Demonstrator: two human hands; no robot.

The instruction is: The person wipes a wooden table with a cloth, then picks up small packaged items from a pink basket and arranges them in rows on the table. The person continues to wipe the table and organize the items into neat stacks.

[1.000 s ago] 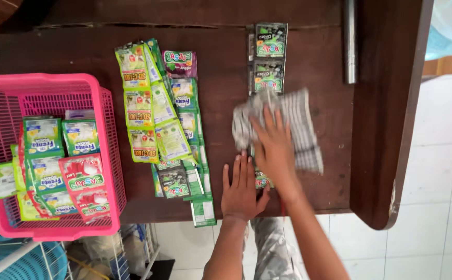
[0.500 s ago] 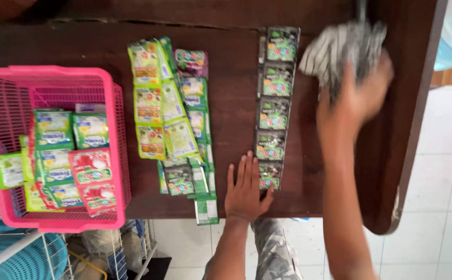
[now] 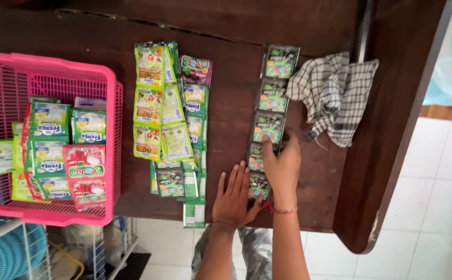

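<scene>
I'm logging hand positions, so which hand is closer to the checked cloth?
Right. The right hand lies on the dark sachet strip, just below-left of the checked cloth; the left hand rests flat farther left, near the table's edge.

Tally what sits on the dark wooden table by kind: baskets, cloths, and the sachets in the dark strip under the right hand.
Pink basket: 1
Checked cloth: 1
Sachets showing in the dark strip: 5, with the right hand lying over the lower ones and the left hand flat beside it
Total: 7
</scene>
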